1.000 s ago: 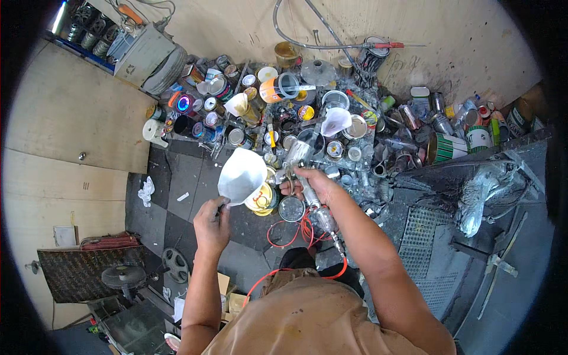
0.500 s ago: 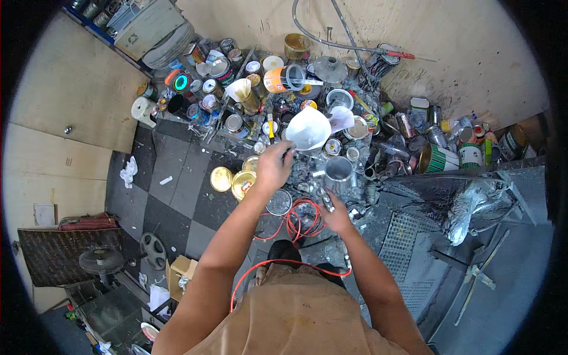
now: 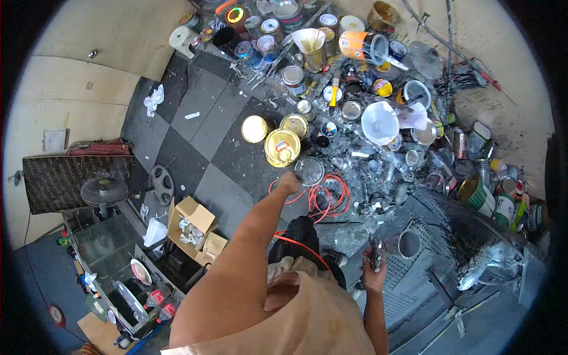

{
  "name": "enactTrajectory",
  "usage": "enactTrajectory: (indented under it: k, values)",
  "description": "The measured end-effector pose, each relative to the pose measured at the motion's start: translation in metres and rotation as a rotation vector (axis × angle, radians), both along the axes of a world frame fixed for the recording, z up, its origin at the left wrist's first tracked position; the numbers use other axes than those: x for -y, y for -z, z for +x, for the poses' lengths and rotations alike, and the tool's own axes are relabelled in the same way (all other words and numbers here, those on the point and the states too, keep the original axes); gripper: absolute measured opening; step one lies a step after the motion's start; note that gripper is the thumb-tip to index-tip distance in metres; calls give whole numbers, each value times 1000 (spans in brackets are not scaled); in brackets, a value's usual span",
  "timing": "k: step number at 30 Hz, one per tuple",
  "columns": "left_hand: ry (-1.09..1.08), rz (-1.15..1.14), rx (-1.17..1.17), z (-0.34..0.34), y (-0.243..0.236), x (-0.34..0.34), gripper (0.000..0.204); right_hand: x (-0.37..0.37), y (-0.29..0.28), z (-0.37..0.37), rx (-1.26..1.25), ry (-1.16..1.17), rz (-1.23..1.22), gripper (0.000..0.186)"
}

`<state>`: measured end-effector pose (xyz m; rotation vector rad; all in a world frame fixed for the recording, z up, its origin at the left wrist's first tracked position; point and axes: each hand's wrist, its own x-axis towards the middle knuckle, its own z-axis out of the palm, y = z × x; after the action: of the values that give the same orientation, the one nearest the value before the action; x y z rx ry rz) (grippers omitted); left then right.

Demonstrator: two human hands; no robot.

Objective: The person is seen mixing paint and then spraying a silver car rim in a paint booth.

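Observation:
My right hand (image 3: 373, 273) is wrapped round a metal spray gun (image 3: 376, 253), held low at the right of my body. Its open grey cup (image 3: 408, 243) points away to the right. My left hand (image 3: 289, 183) reaches down to a round clear lid (image 3: 309, 171) lying beside a coiled red hose (image 3: 331, 201). The fingers are at the lid's rim, but their grip is hidden. Farther right, a white cone-shaped cup (image 3: 380, 123) stands among the paint tins, apart from both hands.
Gold tins (image 3: 283, 147) stand left of the lid. Paint tins, a yellow brush (image 3: 335, 94) and an orange-labelled tub (image 3: 364, 47) crowd the far side. A cardboard box (image 3: 192, 216) and a fan (image 3: 103, 192) are at the left. A grey grate (image 3: 417, 266) lies at the right.
My left hand has left the white cup and dropped toward the clear lid. My right hand has swung the spray gun right and nearer to me. The view has turned and shifted.

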<state>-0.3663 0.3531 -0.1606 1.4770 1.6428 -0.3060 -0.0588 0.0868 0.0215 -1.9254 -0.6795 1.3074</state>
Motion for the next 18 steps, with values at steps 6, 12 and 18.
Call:
enactTrajectory:
  k: [6,12,18]
  values:
    - [-120,55,-153,-23,28,-39,65,28,-18,-18,40,5,-209,28]
    - [104,56,-292,-80,113,-81,67,65,3,-36,13,-362,-266,37]
    - [152,23,-332,-55,100,-84,51,55,-26,-43,56,-523,-282,58]
